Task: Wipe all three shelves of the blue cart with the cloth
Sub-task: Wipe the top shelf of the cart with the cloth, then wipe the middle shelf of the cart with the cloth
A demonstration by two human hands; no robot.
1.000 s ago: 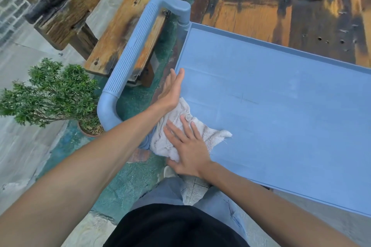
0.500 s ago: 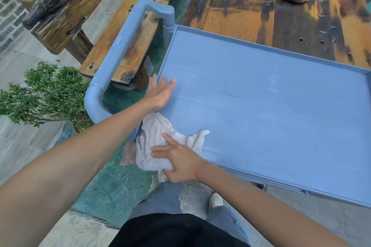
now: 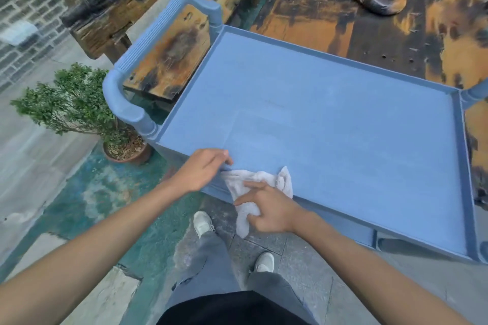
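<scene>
Right hand (image 3: 272,208) bunches the cloth (image 3: 253,192) over the cart (image 3: 343,126) rim to wipe, left hand (image 3: 203,171) steadying that edge with fingers loose.

Blue cart's top shelf (image 3: 330,119), flat and raised-rimmed, ribbed handle (image 3: 155,42) at the left end. White cloth (image 3: 253,182) bunched on the near edge toward the left corner, part on the shelf surface, part hanging over the rim. Right hand (image 3: 269,208) on the cloth, left hand (image 3: 203,169) touching the near rim just beside it.
</scene>
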